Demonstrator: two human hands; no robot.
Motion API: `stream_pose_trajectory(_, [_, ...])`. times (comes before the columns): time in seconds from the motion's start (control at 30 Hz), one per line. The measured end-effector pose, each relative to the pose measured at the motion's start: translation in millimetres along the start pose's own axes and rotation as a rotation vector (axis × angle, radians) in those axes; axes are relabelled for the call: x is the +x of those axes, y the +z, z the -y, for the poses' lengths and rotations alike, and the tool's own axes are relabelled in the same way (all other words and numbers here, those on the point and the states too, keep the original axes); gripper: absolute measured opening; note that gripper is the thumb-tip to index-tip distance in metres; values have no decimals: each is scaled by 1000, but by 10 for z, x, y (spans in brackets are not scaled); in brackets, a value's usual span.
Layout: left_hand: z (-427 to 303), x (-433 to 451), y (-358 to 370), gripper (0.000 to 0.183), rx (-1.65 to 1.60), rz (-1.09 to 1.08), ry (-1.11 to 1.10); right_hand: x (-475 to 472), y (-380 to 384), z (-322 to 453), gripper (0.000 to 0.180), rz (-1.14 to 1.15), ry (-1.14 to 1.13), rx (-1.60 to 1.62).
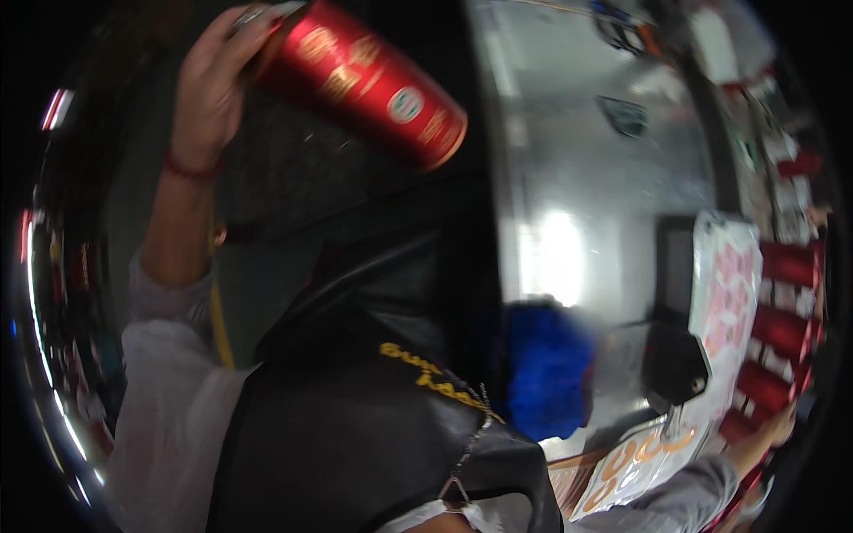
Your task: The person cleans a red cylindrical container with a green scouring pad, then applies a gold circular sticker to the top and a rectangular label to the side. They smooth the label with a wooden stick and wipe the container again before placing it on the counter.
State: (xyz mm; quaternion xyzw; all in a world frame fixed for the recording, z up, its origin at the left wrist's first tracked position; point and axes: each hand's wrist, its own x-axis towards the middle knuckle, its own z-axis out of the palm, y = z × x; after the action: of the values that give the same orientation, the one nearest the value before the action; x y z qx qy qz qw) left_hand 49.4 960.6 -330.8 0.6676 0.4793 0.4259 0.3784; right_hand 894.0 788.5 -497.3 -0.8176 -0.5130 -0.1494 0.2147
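Observation:
My left hand [216, 86] is raised at the upper left, with a ring on a finger and a red band at the wrist. It grips one end of a glossy red canister [373, 83] with gold writing and a round pale badge. The canister is tilted, its other end pointing down to the right; its gripped end is partly covered by my fingers. Far to the lower right, my right hand [781, 425] reaches to a row of red containers [780, 326] at the counter's far side. Whether its fingers grip one cannot be made out.
A shiny metal counter [606, 180] runs along my right. On it are a blue cloth [546, 370], a black object on a stand [676, 366], a clear pack with pink print [726, 286] and a printed sheet [633, 466]. A black apron [373, 433] covers my front.

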Motion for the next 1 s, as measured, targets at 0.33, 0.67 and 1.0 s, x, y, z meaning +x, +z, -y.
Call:
stream_pose_trajectory(0.33, [3079,-919,-1311,43,901,-563,-155,-2134,430,3228,68,663,-222,364])
stream_pose_trajectory(0.67, [5572,-2571,-3210,43,833,-709,-814,-2112,-135,4086,59,595,-59,-1])
stream_pose_trajectory(1.0, [6001,-3486,-4005,49,929,-903,-1171,-1572,-452,3893,50,446,80,-85])
